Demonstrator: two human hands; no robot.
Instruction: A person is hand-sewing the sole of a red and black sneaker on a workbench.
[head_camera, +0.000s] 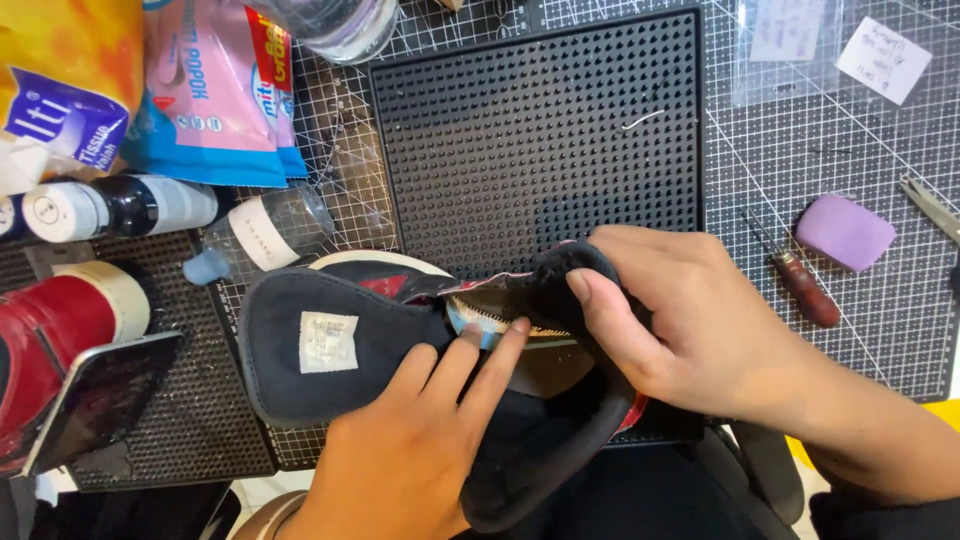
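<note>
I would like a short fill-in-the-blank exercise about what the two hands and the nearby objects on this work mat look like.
1. The left hand presses its fingertips inside the opening of a dark ____.
2. The right hand grips the shoe at its ____ edge.
3. The soft block on the cutting mat is ____ in colour.
4. The awl beside it has a ____ handle.

Missing words: shoe; upper; purple; wooden

The shoe (420, 350) under my fingers is matt dark cloth with a white fabric label (328, 341). The studded mat (535, 130) looks like matt black rubber. The awl (800, 280) has a glossy wooden handle. The phone (100, 400) screen is glossy.
</note>
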